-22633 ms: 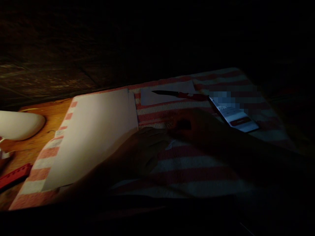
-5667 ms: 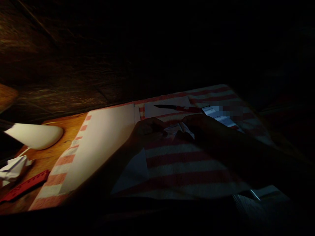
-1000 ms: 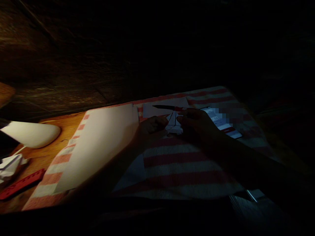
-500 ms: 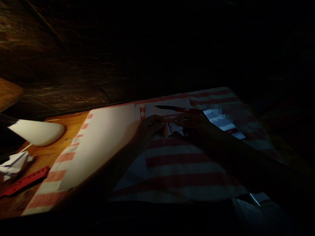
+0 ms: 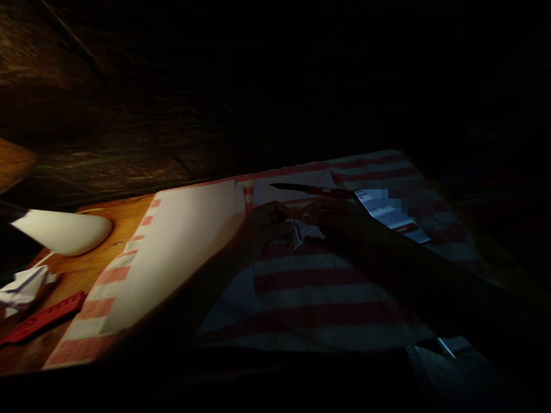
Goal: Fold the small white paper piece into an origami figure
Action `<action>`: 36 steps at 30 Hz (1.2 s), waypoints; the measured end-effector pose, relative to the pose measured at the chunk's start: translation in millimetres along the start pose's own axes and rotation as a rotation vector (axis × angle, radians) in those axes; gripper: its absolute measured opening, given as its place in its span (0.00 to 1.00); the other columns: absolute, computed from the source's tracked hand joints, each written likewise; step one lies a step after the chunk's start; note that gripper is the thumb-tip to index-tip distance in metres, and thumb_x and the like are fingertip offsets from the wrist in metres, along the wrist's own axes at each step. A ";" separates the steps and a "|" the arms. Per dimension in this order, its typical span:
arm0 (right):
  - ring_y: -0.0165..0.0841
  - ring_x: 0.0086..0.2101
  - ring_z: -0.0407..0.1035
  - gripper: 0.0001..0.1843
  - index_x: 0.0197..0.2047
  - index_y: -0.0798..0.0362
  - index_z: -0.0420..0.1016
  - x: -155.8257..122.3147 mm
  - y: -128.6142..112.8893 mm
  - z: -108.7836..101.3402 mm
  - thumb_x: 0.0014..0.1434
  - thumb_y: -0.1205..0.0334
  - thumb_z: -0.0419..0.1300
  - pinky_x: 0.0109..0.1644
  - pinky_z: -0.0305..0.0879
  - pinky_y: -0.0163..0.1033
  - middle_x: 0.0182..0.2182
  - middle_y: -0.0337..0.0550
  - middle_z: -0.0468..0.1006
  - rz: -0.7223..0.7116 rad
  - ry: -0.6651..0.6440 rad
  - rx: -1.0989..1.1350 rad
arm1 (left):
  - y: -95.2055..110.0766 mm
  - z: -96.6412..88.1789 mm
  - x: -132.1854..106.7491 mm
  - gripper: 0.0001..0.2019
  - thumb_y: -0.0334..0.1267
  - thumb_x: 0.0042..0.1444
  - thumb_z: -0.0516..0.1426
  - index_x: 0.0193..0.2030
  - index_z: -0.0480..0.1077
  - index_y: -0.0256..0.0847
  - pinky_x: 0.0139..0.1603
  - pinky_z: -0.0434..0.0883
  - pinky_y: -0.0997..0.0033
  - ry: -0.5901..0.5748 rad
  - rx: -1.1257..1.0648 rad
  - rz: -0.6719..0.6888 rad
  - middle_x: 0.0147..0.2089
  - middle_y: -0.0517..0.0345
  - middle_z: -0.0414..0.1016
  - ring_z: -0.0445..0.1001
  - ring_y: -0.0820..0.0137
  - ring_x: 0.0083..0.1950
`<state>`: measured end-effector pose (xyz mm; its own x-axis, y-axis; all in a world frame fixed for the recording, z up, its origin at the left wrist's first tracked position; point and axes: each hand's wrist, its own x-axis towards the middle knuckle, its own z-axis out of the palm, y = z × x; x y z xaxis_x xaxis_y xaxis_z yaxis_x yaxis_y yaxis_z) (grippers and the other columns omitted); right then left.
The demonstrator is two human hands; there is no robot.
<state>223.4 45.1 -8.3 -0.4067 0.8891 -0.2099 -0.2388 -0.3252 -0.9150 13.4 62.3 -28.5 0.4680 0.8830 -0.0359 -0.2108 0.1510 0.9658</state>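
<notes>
A small piece of folded white paper [image 5: 306, 229] is held between my two hands, above the red-and-white striped cloth [image 5: 310, 279]. My left hand [image 5: 269, 222] pinches its left side, fingers closed. On the other side my right hand [image 5: 329, 213] grips the paper's upper right part; deep shadow hides most of those fingers. Just beyond the hands lies a knife [image 5: 318, 190] with a dark blade and red handle, its blade over a small white sheet [image 5: 275, 186]. A lit phone [image 5: 391, 215] showing a timer rests right of my right hand.
Large white sheets [image 5: 185, 241] cover the cloth's left side. Farther left on the wooden table [image 5: 92, 264] are a white lamp [image 5: 69, 229], a folded paper shape [image 5: 26, 289] and a red ruler-like strip [image 5: 47, 315]. A dark wall [image 5: 142, 155] runs behind.
The folded paper has turned slightly between my hands and its points sit differently. My left fingers have shifted a little to the right over it.
</notes>
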 end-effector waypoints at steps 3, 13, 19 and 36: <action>0.27 0.29 0.69 0.12 0.36 0.50 0.81 0.2 0.5 0.6 0.48 0.57 0.75 0.33 0.67 0.35 0.30 0.37 0.78 -0.019 0.005 -0.007 | -0.7 -0.1 0.1 0.12 0.29 0.50 0.68 0.36 0.69 0.36 0.24 0.72 0.78 0.000 -0.001 0.000 0.25 0.62 0.77 0.75 0.75 0.22; 0.30 0.31 0.70 0.14 0.39 0.49 0.79 -7.0 -1.4 3.7 0.54 0.52 0.72 0.37 0.71 0.38 0.33 0.40 0.79 -0.031 -0.006 0.076 | -0.8 0.5 -2.0 0.11 0.35 0.53 0.68 0.42 0.76 0.33 0.33 0.77 0.75 -0.031 0.062 -0.049 0.35 0.54 0.82 0.80 0.73 0.31; 0.30 0.30 0.72 0.17 0.40 0.52 0.79 -3.2 2.0 0.3 0.47 0.59 0.76 0.34 0.71 0.36 0.33 0.42 0.80 -0.007 0.033 0.024 | -0.9 5.0 -4.9 0.13 0.36 0.50 0.70 0.38 0.74 0.35 0.33 0.77 0.76 0.080 0.058 0.014 0.34 0.54 0.82 0.80 0.72 0.31; 0.33 0.34 0.75 0.21 0.44 0.50 0.76 -2.9 3.7 -4.4 0.47 0.60 0.75 0.37 0.72 0.38 0.35 0.41 0.80 -0.104 0.069 -0.214 | 1.6 7.1 -6.3 0.14 0.34 0.44 0.71 0.36 0.74 0.35 0.30 0.74 0.78 0.063 0.152 -0.019 0.32 0.57 0.79 0.77 0.74 0.30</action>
<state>227.6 42.7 -12.6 -0.3269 0.9365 -0.1269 -0.0814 -0.1617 -0.9835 16.2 53.8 -24.9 0.4153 0.9073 -0.0661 -0.0680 0.1034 0.9923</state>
